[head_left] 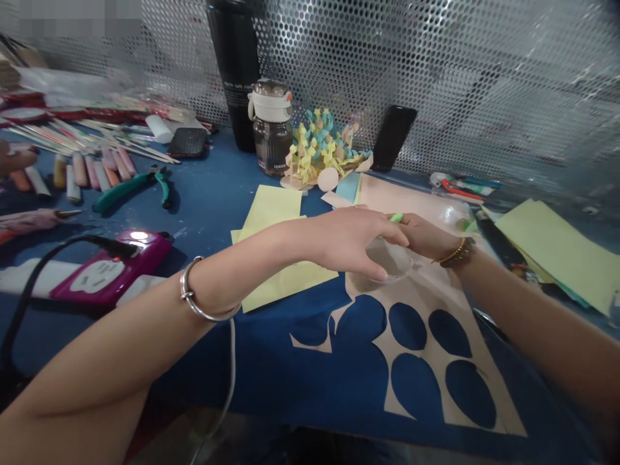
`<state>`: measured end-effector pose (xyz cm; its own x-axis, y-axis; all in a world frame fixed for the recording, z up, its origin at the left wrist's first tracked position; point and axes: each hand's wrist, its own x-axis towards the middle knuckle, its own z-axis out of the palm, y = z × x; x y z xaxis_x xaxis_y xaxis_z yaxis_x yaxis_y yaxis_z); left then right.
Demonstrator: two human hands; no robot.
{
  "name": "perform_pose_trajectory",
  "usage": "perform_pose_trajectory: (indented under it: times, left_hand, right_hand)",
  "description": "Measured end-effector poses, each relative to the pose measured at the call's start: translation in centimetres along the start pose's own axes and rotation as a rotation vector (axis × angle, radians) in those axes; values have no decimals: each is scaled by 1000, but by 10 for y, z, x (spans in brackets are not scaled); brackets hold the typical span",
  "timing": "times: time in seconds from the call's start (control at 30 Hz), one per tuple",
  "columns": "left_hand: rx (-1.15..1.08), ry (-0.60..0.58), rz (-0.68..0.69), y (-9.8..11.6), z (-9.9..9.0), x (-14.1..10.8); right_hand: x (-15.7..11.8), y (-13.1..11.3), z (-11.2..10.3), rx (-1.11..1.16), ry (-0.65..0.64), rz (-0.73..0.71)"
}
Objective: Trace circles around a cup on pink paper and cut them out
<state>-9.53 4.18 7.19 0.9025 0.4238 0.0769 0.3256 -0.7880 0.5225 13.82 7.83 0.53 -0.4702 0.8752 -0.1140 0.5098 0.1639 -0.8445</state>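
My left hand (356, 239) reaches over a clear round object (390, 258), its thumb and fingers apart around the near side and top. Beyond it, my right hand (423, 234) has its fingers bent near a green-tipped thing (396, 218), mostly hidden behind my left fingers; I cannot make out the grip. Under both lies a beige paper sheet (436, 290) with several round holes cut in its near part. A curved beige scrap (314, 345) lies left of the holes. Yellow paper (276, 206) lies under and beside my left forearm.
Paper curls (320, 145), a bottle (272, 129), a black tumbler (237, 71) and a phone (394, 137) stand at the back. Left are pliers (128, 190) and a purple power strip (109, 274) with a cable. Yellow sheets (562, 245) lie right. Another person's hand (17, 158) shows far left.
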Motion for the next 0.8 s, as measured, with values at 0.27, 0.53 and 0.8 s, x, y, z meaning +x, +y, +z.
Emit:
perform_pose_trajectory:
  times: [0.27,0.53,0.8]
  left_hand:
    - [-7,2,-23,0,1,0]
    - [6,10,-47,-1,2,0]
    - [35,17,-73,-2,4,3]
  right_hand:
    - [-40,5,0,44,62,62]
    - [-77,7,6,208,128,97]
    - [-117,-1,3,188,495,-136]
